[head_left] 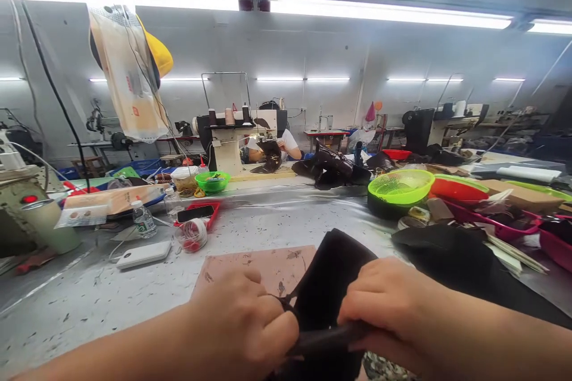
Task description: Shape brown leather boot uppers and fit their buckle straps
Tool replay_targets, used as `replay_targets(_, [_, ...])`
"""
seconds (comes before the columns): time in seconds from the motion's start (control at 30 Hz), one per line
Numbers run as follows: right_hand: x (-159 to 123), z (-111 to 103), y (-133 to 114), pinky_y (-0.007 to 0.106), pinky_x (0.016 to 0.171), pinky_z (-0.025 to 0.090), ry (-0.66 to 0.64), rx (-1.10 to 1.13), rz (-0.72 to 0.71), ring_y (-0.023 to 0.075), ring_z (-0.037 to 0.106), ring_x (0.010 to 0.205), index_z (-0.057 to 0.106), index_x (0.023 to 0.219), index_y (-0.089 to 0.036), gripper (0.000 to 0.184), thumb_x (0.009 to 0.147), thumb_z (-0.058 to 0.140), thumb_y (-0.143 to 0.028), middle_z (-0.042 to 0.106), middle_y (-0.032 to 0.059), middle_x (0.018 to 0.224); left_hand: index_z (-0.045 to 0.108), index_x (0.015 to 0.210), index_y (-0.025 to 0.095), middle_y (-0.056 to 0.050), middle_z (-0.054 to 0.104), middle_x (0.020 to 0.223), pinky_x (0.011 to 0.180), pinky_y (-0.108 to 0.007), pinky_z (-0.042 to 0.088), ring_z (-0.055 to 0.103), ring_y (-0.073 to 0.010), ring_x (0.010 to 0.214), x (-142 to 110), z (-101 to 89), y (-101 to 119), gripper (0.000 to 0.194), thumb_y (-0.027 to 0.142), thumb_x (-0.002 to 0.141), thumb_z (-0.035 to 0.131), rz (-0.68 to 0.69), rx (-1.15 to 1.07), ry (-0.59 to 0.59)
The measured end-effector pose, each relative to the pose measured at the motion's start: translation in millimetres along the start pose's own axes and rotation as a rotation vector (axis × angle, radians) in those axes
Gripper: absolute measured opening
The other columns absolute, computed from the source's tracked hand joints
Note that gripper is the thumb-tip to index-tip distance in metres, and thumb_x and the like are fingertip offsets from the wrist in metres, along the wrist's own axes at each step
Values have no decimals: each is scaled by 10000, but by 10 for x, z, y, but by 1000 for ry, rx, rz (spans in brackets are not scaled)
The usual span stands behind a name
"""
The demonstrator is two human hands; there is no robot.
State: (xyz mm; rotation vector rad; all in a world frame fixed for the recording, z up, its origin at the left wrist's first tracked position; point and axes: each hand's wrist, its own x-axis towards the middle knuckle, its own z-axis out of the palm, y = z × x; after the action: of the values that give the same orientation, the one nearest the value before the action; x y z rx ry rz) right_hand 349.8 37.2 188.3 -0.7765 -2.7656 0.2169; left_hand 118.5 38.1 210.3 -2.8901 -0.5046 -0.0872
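Low in the head view, my left hand (243, 324) and my right hand (388, 309) both grip a black piece of material (328, 277) that rises between them. Each hand's fingers are curled tight around its lower edge. A thin dark strand or tool tip pokes out at the left hand's fingertips; I cannot make out what it is. Under the piece lies a pinkish-brown cutting mat (250, 268) on the grey worktable (134, 303).
A white power bank (143, 254), water bottle (143, 218) and a phone on a red tray (196, 213) sit left. Green baskets (401, 185), red trays and black pieces crowd the right. A person works at a sewing machine (232, 137) across the table.
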Motion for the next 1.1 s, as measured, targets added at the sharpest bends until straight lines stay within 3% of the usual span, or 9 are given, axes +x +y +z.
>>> replay_targets(0.33, [-174,-15,666,212,591,425,106,117,8,124,605,633,644,842,-186,233,870,464,-331,669,38,707,544,759,204,20,558,585,531,-227,333,482,-105,507,-387,-78,-148,172,133,840,410,-139,-168,106])
replay_targets(0.47, [102,70,1081,301,676,462,467,-81,221,185,603,686,640,797,-181,237,771,585,-410,655,54,754,561,705,173,-13,573,586,518,-246,338,517,-135,517,-38,-40,-320,253,233,873,381,-248,60,83])
replay_targets(0.6, [313,269,688,432,902,374,822,-139,285,271,500,1025,566,1055,-151,344,758,604,-320,572,142,1055,605,792,177,-56,646,716,562,-261,390,607,-199,658,474,11,-540,240,292,858,405,-515,171,-70])
replay_targets(0.67, [336,504,260,310,837,432,567,143,68,196,550,941,578,1018,-180,233,805,540,-265,607,88,980,620,813,165,-93,656,742,580,-281,416,622,-237,720,679,49,-658,246,292,845,412,-613,179,-99])
replay_targets(0.73, [330,836,-86,203,737,453,-17,423,-124,141,602,815,620,953,-235,169,810,542,-281,647,11,865,627,823,149,-128,659,782,604,-311,436,621,-270,765,806,77,-776,237,289,822,437,-715,161,-111])
replay_targets(0.77, [326,1019,-184,191,725,453,-214,501,-95,140,615,803,618,986,-237,194,813,538,-276,658,8,879,626,831,143,-140,658,810,614,-326,442,617,-282,782,837,83,-829,233,289,813,445,-757,150,-110])
replay_targets(0.83, [324,1365,-213,284,759,465,-281,519,247,241,613,885,523,1163,-175,481,728,626,-355,644,96,1000,610,869,137,-153,652,862,627,-351,452,610,-298,809,842,78,-920,244,295,817,432,-810,139,-91])
replay_targets(0.93, [330,1694,11,407,920,375,88,523,573,337,455,1134,313,1320,-86,834,647,664,-433,463,211,1259,560,913,127,-151,635,853,615,-350,461,605,-294,801,738,64,-1015,250,299,837,395,-886,56,8])
replay_targets(1.1, [357,1596,424,443,860,403,752,387,756,329,505,1040,277,1304,-100,795,679,582,-486,517,189,1154,494,811,161,-12,527,648,353,-196,371,506,-122,446,411,218,-1129,158,313,815,448,-1162,-615,394])
